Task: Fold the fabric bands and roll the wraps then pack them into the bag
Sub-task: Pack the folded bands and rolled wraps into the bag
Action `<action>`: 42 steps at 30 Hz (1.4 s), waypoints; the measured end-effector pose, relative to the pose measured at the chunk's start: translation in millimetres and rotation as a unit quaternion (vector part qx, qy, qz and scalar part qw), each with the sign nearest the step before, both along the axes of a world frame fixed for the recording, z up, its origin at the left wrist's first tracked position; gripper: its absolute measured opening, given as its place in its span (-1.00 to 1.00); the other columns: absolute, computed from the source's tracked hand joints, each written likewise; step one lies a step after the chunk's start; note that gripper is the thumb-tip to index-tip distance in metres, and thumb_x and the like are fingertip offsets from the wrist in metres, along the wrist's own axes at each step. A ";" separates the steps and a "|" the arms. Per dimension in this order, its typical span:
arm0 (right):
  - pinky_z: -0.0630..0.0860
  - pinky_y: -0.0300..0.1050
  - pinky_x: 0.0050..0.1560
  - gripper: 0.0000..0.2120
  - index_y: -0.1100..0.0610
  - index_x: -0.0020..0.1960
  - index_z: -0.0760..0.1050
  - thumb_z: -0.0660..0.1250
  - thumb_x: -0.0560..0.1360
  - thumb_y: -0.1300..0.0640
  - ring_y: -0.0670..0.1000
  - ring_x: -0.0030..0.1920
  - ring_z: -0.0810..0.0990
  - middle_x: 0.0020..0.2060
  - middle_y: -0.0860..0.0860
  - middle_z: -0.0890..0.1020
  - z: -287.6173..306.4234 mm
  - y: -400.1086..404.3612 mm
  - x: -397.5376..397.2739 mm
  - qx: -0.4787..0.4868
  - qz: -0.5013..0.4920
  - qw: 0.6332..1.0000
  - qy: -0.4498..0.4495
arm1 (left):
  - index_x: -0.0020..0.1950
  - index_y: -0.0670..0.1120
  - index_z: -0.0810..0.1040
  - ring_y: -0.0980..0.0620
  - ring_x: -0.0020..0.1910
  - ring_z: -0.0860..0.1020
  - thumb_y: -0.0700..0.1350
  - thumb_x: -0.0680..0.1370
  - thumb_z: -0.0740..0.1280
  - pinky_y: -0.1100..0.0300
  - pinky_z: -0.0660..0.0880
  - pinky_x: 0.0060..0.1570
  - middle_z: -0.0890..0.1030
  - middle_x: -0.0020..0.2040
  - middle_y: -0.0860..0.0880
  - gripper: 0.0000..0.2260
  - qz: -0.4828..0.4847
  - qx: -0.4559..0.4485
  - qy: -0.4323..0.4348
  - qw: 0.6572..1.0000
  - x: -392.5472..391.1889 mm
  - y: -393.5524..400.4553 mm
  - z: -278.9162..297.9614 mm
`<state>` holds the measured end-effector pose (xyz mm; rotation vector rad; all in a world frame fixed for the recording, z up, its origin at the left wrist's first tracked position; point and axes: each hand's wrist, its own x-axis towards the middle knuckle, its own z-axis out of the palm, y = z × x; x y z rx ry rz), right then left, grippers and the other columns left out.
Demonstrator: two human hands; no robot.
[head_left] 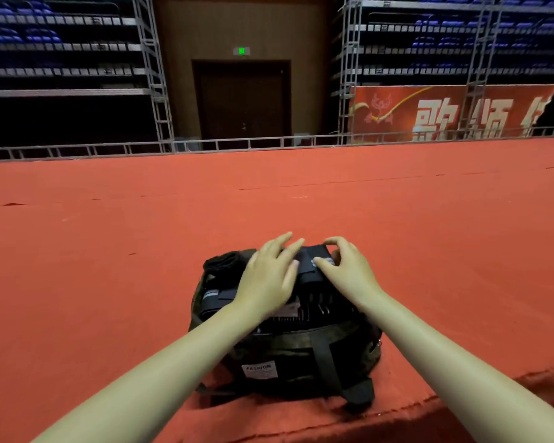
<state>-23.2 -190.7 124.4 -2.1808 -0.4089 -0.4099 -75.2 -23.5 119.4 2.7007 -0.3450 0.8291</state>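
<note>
Both hands sit over the open top of the dark olive fabric duffel bag on the red carpeted stage: I see my left hand flat with fingers straight, pressing on the black folded fabric band, while my right hand pinches that band's right end between curled fingers and thumb. More black bands fill the bag's left side, and a black rolled wrap lies at its far left rim.

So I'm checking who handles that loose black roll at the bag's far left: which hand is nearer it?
Left. The left hand lies just right of the black roll; the right hand is farther right.
</note>
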 end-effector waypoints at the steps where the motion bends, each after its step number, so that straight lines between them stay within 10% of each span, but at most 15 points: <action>1: 0.41 -0.10 -0.01 -0.73 0.03 0.18 0.49 0.33 0.49 0.02 0.02 0.05 0.48 -0.04 0.00 0.55 -3.1 -4.4 4.2 -0.035 0.003 0.999 -0.026 | 0.46 0.05 0.30 0.00 0.44 0.23 0.08 0.60 0.00 0.04 0.23 0.35 0.28 0.47 0.00 -0.56 -0.032 0.025 0.004 0.999 0.3 -3.7 -0.4; 6: 0.36 -0.02 0.25 -0.64 0.03 0.33 0.44 0.26 0.55 0.00 0.01 0.25 0.40 0.17 -0.01 0.48 -15.8 -39.3 19.8 -0.118 0.000 0.992 -0.053 | 0.43 0.13 0.34 0.09 0.44 0.21 0.14 0.62 0.06 0.08 0.21 0.39 0.28 0.47 0.09 -0.60 -0.057 0.033 0.060 0.996 9.1 -9.3 -5.3; 10: 0.47 -0.09 -0.02 -0.84 0.03 0.04 0.60 0.32 0.52 0.03 -0.03 -0.01 0.59 -0.07 -0.08 0.63 -14.2 -48.4 31.1 -0.120 0.060 0.990 0.032 | 0.42 0.19 0.33 0.16 0.44 0.18 0.18 0.58 0.17 0.08 0.19 0.41 0.26 0.47 0.15 -0.59 -0.068 -0.005 0.076 0.995 8.3 -7.5 -3.9; 16: 0.36 -0.30 -0.15 -0.91 0.18 -0.10 0.65 0.36 0.47 0.23 -0.07 -0.14 0.57 -0.20 -0.01 0.64 20.2 -43.0 43.6 0.069 0.004 0.997 -0.031 | 0.41 0.26 0.30 0.19 0.48 0.07 0.11 0.61 0.16 0.17 0.24 0.32 0.18 0.49 0.21 -0.64 -0.090 -0.021 0.077 0.993 8.4 -15.6 -8.3; 23: 0.46 -0.23 -0.02 -0.91 0.18 -0.09 0.66 0.38 0.46 0.23 -0.06 -0.08 0.60 -0.14 0.03 0.68 25.8 -43.9 39.6 0.080 0.020 0.995 -0.060 | 0.50 0.14 0.19 -0.02 0.42 0.19 0.09 0.65 0.00 0.07 0.22 0.35 0.28 0.43 -0.06 -0.60 -0.009 0.113 0.096 0.989 41.4 -23.8 -7.1; 33: 0.34 -0.08 -0.03 -0.76 0.10 -0.15 0.50 0.29 0.51 -0.07 0.03 0.00 0.41 -0.12 0.01 0.54 13.2 -22.7 18.8 -0.170 0.029 0.975 -0.139 | 0.14 -0.03 0.60 -0.01 0.06 0.45 -0.02 0.54 0.22 0.09 0.40 0.06 0.52 0.03 -0.01 -0.74 -0.068 -0.046 -0.161 0.983 -3.0 12.8 13.3; 38: 0.38 -0.01 0.06 -0.74 0.05 0.11 0.50 0.29 0.51 -0.07 0.08 0.08 0.44 0.00 0.02 0.50 17.0 22.0 6.2 -0.207 0.100 0.957 -0.179 | 0.00 -0.04 0.61 -0.04 0.01 0.45 -0.10 0.53 0.30 0.09 0.41 -0.01 0.53 -0.05 0.01 -0.88 0.089 -0.096 -0.096 0.987 -20.1 63.7 -11.2; 42: 0.35 0.04 0.12 -0.67 0.02 0.22 0.51 0.29 0.50 -0.08 0.10 0.12 0.46 0.06 0.03 0.51 6.0 42.1 -1.9 -0.253 0.106 0.934 -0.229 | 0.04 -0.03 0.65 0.01 0.10 0.50 -0.13 0.53 0.33 0.08 0.44 0.14 0.62 0.01 0.05 -0.85 0.035 -0.068 -0.001 0.997 -35.9 75.4 -51.3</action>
